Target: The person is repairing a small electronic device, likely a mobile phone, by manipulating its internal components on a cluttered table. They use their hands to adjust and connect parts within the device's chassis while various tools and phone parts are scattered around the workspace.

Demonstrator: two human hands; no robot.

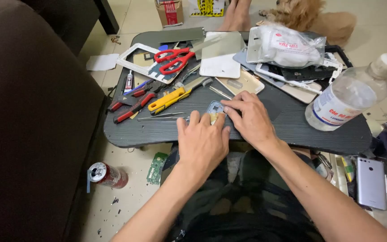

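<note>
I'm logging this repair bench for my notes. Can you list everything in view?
table: one, dark grey, centre
small phone part: one, silver, under both hands
scissors: one, red handles, table rear
pliers: two, red and black, table left
yellow-handled tool: one, beside the pliers
phone panels: several, white, gold, grey, table rear
plastic bag: one, clear, table rear right
bottle: one, clear, lying table right
can: one, red, floor left
circuit board: one, green, floor
phone: one, silver, floor right
dog: one, tan, behind table
left hand: on the part
right hand: on the part
</note>
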